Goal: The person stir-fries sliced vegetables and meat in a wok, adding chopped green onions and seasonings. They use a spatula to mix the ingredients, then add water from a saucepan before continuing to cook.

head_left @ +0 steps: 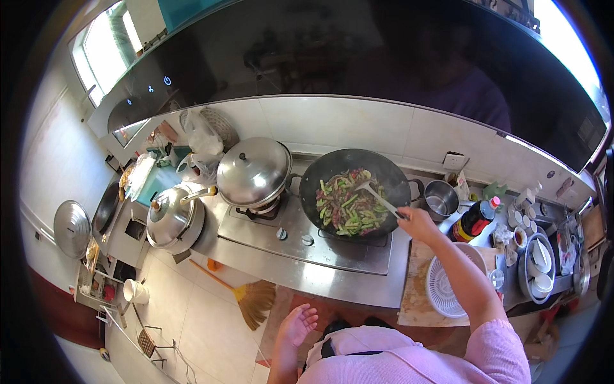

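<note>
My right hand (416,224) is closed on the dark end of a metal spatula (379,198), whose blade rests in the food at the upper middle of a black wok (355,158). The wok stands on the right burner and holds green vegetable pieces mixed with reddish-brown pieces (352,206). Nothing is in my left hand (300,324); its fingers are loosely curled and apart, in front of the counter near my waist. Left of the wok, a large pan with a domed steel lid (254,168) sits on the other burner.
A lidded steel pot (172,221) stands at the counter's left. Right of the wok are a small saucepan (440,199), a dark sauce bottle (474,221) and a white plastic basket (443,288) on a wooden cutting board (417,288). A range hood (307,53) hangs above; a broom (254,297) lies below.
</note>
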`<action>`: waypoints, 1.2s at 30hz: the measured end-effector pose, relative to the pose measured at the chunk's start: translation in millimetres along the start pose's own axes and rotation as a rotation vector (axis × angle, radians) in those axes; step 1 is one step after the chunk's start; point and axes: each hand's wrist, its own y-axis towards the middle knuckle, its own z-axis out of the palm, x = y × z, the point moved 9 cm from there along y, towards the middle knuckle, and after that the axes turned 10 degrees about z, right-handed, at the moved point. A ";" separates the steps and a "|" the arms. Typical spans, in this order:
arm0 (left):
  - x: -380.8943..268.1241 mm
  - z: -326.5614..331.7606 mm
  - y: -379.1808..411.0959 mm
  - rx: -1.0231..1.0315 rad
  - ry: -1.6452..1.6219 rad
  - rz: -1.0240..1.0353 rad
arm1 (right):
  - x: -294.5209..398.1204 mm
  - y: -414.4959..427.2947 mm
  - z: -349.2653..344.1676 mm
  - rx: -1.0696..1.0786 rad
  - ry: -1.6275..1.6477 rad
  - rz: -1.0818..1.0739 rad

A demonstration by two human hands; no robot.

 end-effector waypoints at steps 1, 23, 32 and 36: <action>1.2 0.1 -2.1 0.003 -0.007 0.002 | -3.3 -11.7 2.8 0.043 -0.007 0.047; 13.3 46.7 14.8 0.092 0.055 0.032 | -173.0 -107.3 -98.5 -0.453 0.190 0.368; 38.2 63.1 -14.8 0.056 0.067 0.007 | -330.7 -64.6 -124.0 -0.795 0.436 0.478; 42.9 81.6 -16.5 0.071 0.088 0.037 | -373.1 -37.2 -111.4 -0.593 0.989 0.436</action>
